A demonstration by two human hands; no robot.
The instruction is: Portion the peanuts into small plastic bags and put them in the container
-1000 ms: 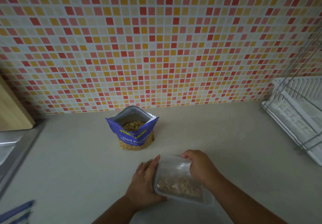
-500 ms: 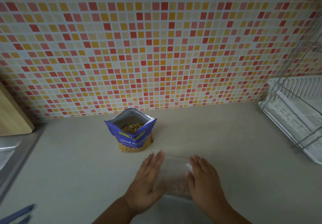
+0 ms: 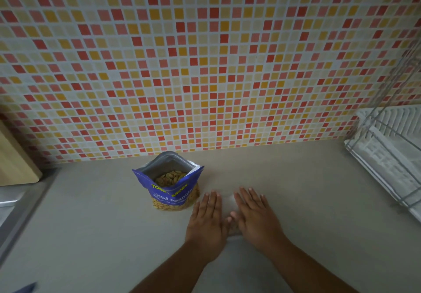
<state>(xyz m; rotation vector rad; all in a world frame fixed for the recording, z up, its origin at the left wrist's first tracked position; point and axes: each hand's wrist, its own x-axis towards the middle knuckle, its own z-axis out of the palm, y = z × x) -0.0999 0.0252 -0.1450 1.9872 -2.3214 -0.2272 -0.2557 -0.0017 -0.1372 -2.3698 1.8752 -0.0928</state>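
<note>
A mosaic-tiled wall (image 3: 205, 65) is rising behind the pale counter (image 3: 91, 235), with a white dish rack (image 3: 387, 156) sitting at the right. The blue peanut pouch (image 3: 173, 188) is standing open just left of the hands. The left hand (image 3: 206, 222) and right hand (image 3: 256, 218) are lying flat, fingers outstretched, pressing a small clear bag (image 3: 229, 204) against the counter between them.

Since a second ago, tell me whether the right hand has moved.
Yes. The right hand has left its grip on the small clear bag's top and now lies flat on it, palm down, fingers toward the tiled wall, level with the peanut pouch.
</note>
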